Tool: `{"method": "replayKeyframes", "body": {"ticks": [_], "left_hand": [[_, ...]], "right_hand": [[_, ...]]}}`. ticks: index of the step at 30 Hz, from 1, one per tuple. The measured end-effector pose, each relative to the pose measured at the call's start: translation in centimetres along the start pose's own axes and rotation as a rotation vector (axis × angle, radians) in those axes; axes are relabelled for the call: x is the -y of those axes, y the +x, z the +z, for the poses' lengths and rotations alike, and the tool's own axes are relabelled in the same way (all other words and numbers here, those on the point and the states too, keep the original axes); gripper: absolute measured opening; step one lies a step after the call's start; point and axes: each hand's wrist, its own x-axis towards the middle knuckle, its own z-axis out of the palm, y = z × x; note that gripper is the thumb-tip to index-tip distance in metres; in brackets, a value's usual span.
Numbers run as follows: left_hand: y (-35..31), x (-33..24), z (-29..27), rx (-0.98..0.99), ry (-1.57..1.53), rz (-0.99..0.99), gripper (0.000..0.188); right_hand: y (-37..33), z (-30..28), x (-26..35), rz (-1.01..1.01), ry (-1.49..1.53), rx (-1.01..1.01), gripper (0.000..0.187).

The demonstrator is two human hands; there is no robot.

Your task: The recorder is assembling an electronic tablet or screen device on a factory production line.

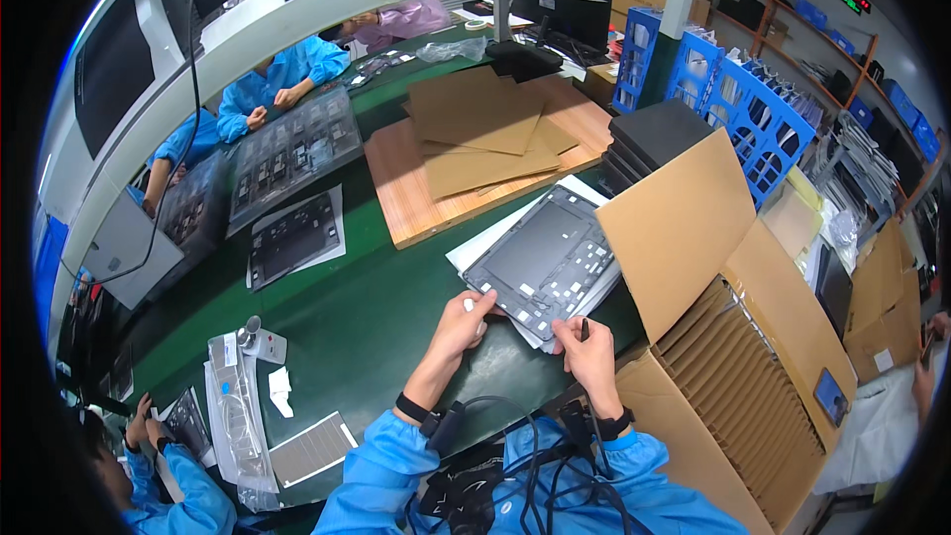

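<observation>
A dark grey laptop cover (525, 258) with cutouts and several small white stickers lies tilted in front of me on white sheets (592, 196). My left hand (459, 327) pinches its near left edge between thumb and fingers; something white shows at the fingers. At the near right corner, my right hand (586, 352) is closed on the edge, and a thin black tool (584, 329) sticks up from its fingers. What kind of tool it is cannot be made out. Both wrists wear black bands.
An open cardboard box (688, 228) with dividers stands at my right, close to my right arm. Brown cardboard sheets (475, 109) lie on a wooden board (396, 198) beyond. Black stacked pieces (659, 139), blue file racks (758, 119) and co-workers' blue sleeves (287, 74) surround the green table (396, 307).
</observation>
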Motion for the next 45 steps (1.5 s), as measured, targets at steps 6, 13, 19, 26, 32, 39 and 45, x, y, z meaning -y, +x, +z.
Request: {"method": "replayKeyframes", "body": {"ticks": [6,13,19,26,32,39,45], "left_hand": [[-1.1,-0.8,1.7,0.045,-0.094,0.051,0.021],[-2.3,-1.7,2.6,0.04,-0.354,0.065,0.018],[-2.6,-1.7,2.3,0.021,-0.552,0.069,0.024],[-7.1,-4.7,-2.0,-0.294,-0.884,-0.135,0.086],[-17.6,3.0,-9.2,-0.481,-0.689,0.06,0.03],[-21.1,9.3,-4.3,-0.455,-0.981,0.148,0.013],[-22.3,10.9,-3.6,-0.083,-0.792,-0.078,0.035]], "right_hand": [[1.0,-0.7,0.7,0.003,0.231,0.049,0.03],[-0.2,0.0,2.5,0.109,0.579,0.112,0.017],[0.4,1.0,1.6,-0.031,0.684,-0.025,0.015],[-2.6,-1.1,4.1,-0.012,0.44,0.407,0.04],[0.3,2.9,6.1,0.159,-0.048,0.804,0.05],[5.7,10.0,0.5,-0.173,-0.241,0.526,0.047],[7.1,12.7,0.9,-0.617,-0.86,0.448,0.044]]}}
